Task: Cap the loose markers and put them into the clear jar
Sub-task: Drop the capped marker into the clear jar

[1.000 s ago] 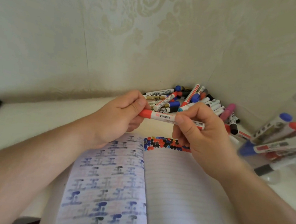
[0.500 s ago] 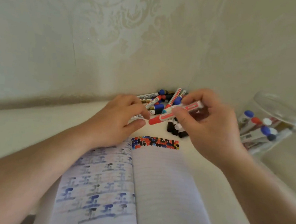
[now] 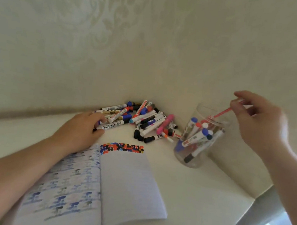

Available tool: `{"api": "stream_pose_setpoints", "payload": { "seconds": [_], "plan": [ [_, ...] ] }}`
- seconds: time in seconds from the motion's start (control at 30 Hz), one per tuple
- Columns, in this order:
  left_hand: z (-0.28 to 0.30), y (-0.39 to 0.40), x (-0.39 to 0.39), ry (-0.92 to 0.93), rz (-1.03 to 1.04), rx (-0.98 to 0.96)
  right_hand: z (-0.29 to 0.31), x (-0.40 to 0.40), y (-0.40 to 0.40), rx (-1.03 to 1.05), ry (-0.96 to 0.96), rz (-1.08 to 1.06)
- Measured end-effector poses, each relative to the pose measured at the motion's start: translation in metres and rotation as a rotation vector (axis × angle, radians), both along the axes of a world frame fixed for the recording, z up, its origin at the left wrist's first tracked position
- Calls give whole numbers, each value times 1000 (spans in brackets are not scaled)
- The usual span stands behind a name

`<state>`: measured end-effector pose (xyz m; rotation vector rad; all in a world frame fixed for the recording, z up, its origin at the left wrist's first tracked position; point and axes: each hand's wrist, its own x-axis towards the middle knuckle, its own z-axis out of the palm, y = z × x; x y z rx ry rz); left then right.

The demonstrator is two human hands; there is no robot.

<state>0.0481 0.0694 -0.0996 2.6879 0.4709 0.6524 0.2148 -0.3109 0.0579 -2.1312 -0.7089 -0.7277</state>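
Note:
A clear jar [image 3: 196, 160] stands at the right of the white table with several capped markers leaning inside. My right hand [image 3: 258, 124] hovers above and right of its rim and pinches a red marker [image 3: 222, 113] by its upper end, the lower end dipping into the jar mouth. A pile of loose markers [image 3: 143, 120] lies in the corner against the wall. My left hand [image 3: 81, 131] rests at the pile's left edge, with fingers curled round a white marker with a black tip [image 3: 112, 126].
An open notebook [image 3: 122, 183] lies in front of me, its left page full of ink marks and a patch of coloured dots at the top of the right page. The wall corner closes in behind the pile. The table edge drops off at the lower right.
My right hand carried the red marker from the middle of the table over to the jar mouth. My left hand let go of it and moved to the pile. The camera view shifted to the right.

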Motion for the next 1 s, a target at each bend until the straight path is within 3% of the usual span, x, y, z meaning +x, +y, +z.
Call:
{"api": "stream_pose_setpoints", "payload": {
  "seconds": [0.33, 0.4, 0.47, 0.53, 0.6, 0.7, 0.77, 0.83, 0.93, 1.0],
  "plan": [
    [2, -1, -4, -67, 53, -16, 18, -18, 17, -855, 284, -74],
    [3, -1, -6, -138, 50, -69, 22, -16, 20, -771, 180, -106],
    [6, 0, -9, -201, 26, -106, 23, -19, 25, -499, -48, -128],
    [11, 0, -16, -275, -21, -149, 18, -37, 38, -271, -310, -29],
    [21, -2, -25, -352, -47, -213, 1, -55, 65, -241, -368, 177],
    [37, -9, -32, -473, -60, -424, -35, -74, 116, -415, -259, 370],
    [44, -17, -32, -518, -112, -580, -56, -80, 149, -678, -196, 356],
    [46, -24, -29, -537, -229, -710, -73, -78, 173, -762, -167, 351],
    [41, -27, -29, -561, -444, -882, -92, -69, 188, -503, -59, 472],
    [37, -26, -29, -494, -446, -770, -104, -63, 189, -112, 373, 681]
  ]
}}
